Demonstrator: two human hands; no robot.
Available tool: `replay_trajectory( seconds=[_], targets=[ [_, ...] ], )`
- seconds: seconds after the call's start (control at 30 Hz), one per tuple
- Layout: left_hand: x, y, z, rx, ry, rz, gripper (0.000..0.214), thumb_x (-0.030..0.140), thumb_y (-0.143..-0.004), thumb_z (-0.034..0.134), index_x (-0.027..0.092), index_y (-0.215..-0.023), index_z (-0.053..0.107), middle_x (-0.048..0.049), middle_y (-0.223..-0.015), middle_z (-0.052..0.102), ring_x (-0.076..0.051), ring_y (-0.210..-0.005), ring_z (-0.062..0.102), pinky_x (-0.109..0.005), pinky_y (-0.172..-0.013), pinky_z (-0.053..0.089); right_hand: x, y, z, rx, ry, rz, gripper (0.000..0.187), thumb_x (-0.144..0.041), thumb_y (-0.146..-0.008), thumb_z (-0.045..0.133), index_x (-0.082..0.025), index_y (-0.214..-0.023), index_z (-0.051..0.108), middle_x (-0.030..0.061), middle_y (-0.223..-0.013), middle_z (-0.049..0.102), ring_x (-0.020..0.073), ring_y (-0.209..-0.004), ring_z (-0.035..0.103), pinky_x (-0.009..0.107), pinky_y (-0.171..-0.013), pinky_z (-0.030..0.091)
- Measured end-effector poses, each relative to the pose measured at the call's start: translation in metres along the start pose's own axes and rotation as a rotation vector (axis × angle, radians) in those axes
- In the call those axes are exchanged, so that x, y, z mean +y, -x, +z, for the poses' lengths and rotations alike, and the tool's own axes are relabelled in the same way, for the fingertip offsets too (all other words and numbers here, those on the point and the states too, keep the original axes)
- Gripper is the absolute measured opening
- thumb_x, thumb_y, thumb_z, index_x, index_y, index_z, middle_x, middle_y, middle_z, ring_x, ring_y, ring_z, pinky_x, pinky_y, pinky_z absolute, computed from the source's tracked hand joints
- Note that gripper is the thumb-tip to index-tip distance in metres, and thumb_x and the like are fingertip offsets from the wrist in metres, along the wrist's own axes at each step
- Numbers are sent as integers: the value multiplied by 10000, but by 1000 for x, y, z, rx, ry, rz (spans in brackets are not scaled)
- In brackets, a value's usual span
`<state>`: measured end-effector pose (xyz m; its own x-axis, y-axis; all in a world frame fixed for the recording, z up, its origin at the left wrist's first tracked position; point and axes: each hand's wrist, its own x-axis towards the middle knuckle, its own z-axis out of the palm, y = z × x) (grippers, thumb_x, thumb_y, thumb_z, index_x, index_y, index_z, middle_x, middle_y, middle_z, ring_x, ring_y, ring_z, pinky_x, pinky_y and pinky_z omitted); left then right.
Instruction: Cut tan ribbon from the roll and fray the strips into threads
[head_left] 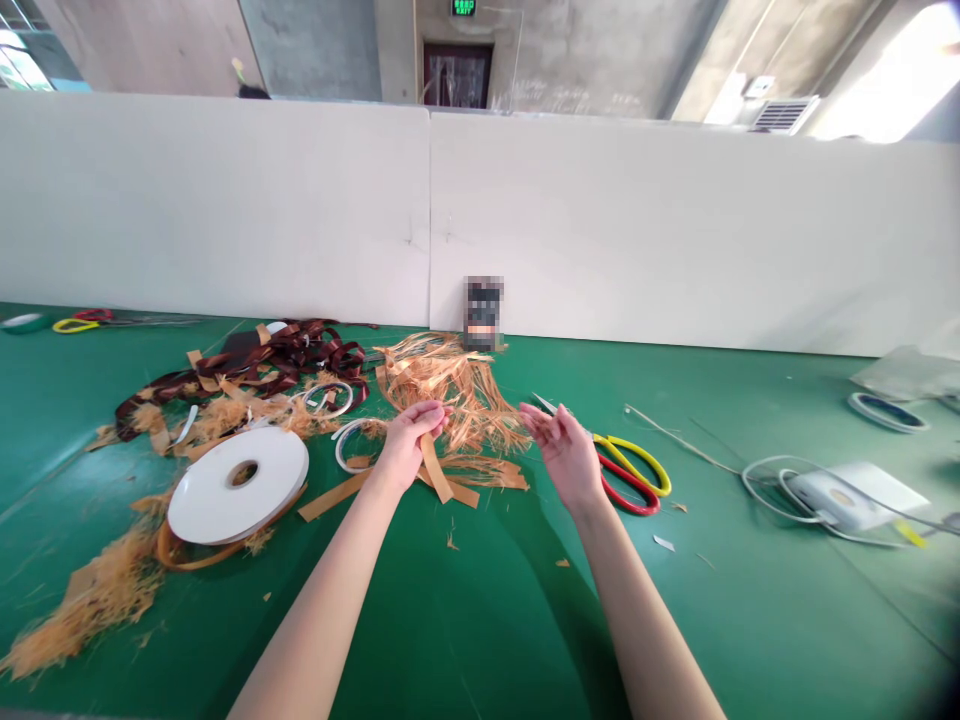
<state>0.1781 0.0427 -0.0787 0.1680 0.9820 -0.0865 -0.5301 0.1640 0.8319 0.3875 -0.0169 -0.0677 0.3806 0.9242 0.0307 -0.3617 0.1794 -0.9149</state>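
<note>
My left hand (407, 445) is pinched closed over a tan strip (436, 468), whose end hangs down below my fingers. Just behind it lies a heap of shredded tan fibre (450, 395), which touches neither hand's palm. My right hand (562, 450) is palm up with its fingers apart and holds nothing visible. Closest to it are the yellow-and-red handles of a pair of scissors (630, 473), lying a little to the right. A small coil of white ribbon (351, 445) rests just left of my left hand.
A large white ribbon roll (238, 485) and a tangle of dark brown ribbon (277, 362) lie left on the green table mat (480, 610). Further shreds (90, 600) spread lower left. A white device with cable (847, 495) sits right, before a white partition (600, 230).
</note>
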Motion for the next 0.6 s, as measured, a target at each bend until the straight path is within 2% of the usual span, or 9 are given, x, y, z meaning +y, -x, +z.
replay_trajectory(
  seconds=[0.07, 0.13, 0.27, 0.37, 0.4, 0.47, 0.53, 0.6],
  targets=[
    [-3, 1, 1, 4, -122, 52, 223, 176, -591, 805, 126, -787, 712, -70, -756, 739, -142, -675, 660, -250, -657, 513, -2, -2, -1, -6, -114, 29, 439, -438, -815, 589, -233, -470, 412, 66, -894, 739, 191, -1065, 640, 310, -966, 494],
    [-5, 2, 2, 24, -242, 124, 224, 202, -591, 808, 136, -782, 711, -67, -750, 743, -166, -686, 666, -282, -679, 513, -4, -3, -3, 5, -202, 43, 428, -392, -825, 595, -235, -473, 410, 48, -885, 741, 172, -1106, 625, 277, -1000, 474],
    [-8, 4, 2, 74, -445, 281, 174, 240, -611, 796, 166, -748, 718, -57, -769, 743, -203, -745, 676, -317, -733, 508, -4, -5, -4, 27, -309, 53, 377, -309, -840, 602, -239, -509, 435, -15, -608, 665, 132, -1032, 662, 224, -973, 493],
    [-8, 6, 3, 105, -538, 365, 145, 272, -654, 765, 180, -754, 714, -49, -761, 738, -217, -767, 683, -320, -733, 512, -5, -6, -5, 37, -319, 62, 357, -287, -849, 591, -230, -532, 437, -16, -637, 682, 83, -769, 691, 159, -782, 559],
    [-7, 6, 4, 113, -559, 386, 139, 281, -668, 754, 182, -757, 711, -46, -751, 736, -217, -758, 685, -317, -720, 515, -6, -6, -5, 37, -310, 64, 359, -293, -846, 593, -226, -532, 431, -10, -681, 702, 63, -641, 657, 140, -681, 562],
    [-4, 8, 5, 122, -592, 421, 126, 287, -687, 738, 186, -756, 707, -43, -743, 736, -216, -746, 689, -309, -699, 520, -7, -5, -5, 27, -276, 65, 367, -327, -827, 610, -216, -533, 420, 7, -772, 729, 33, -440, 507, 140, -509, 518],
    [0, 10, 6, 121, -618, 452, 103, 279, -699, 728, 193, -752, 708, -41, -743, 739, -216, -748, 693, -303, -700, 524, -7, -3, -4, 11, -216, 60, 371, -370, -792, 643, -209, -539, 424, 26, -809, 736, 27, -382, 381, 167, -424, 449],
    [2, 12, 6, 122, -638, 486, 63, 253, -714, 714, 206, -755, 714, -40, -754, 742, -215, -768, 697, -300, -726, 522, -6, 0, -1, 1, -132, 46, 378, -398, -760, 672, -203, -542, 432, 40, -804, 735, 32, -386, 340, 190, -386, 376]
  ],
)
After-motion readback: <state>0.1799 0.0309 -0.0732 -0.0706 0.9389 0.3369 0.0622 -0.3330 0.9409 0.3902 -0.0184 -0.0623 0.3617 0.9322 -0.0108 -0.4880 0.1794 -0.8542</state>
